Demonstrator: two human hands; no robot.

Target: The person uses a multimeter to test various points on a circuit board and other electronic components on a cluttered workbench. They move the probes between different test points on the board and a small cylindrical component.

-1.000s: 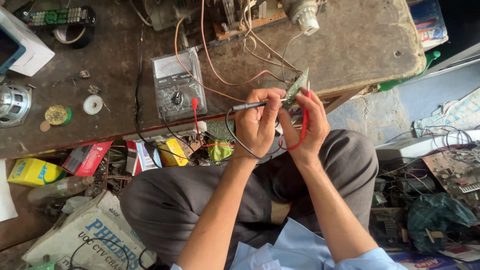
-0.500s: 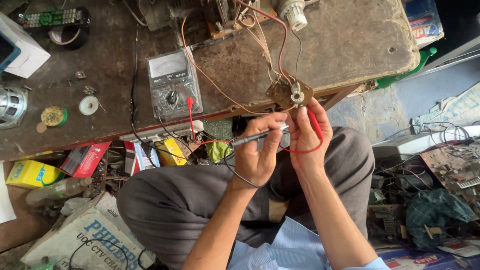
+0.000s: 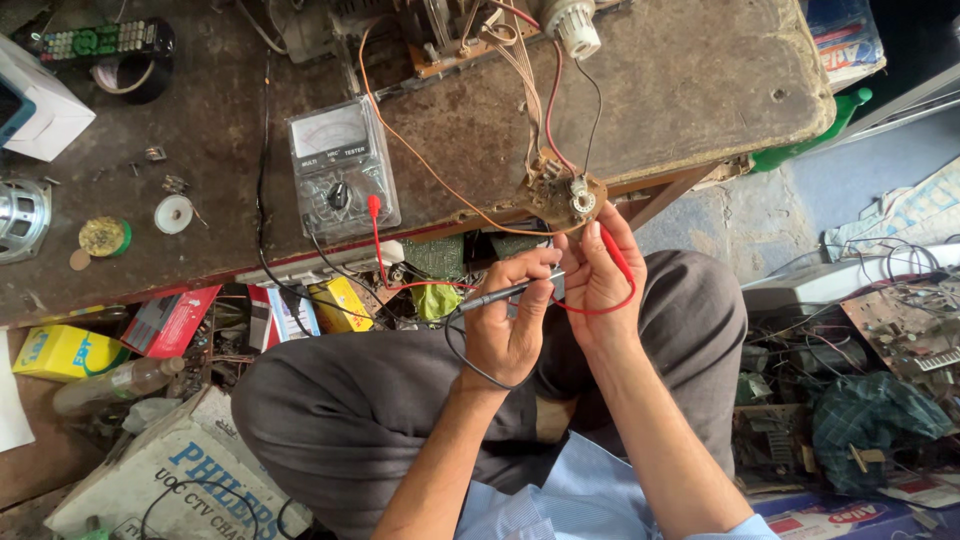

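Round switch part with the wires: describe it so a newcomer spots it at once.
Start at the worn wooden workbench and go to its near edge, right of the grey analogue multimeter. There the right hand holds up a small round brown component; unlike the loose bench clutter, it has a white centre hub and trailing wires.

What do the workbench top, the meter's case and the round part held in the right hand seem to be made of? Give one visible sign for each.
Workbench top: probably wood, worn matte brown, with chipped edges.
Meter: likely grey plastic, smooth moulded case with a clear window.
Round part at the right hand: seemingly brown fibre board with small metal terminals; hard to tell.
Left hand holds the black probe.
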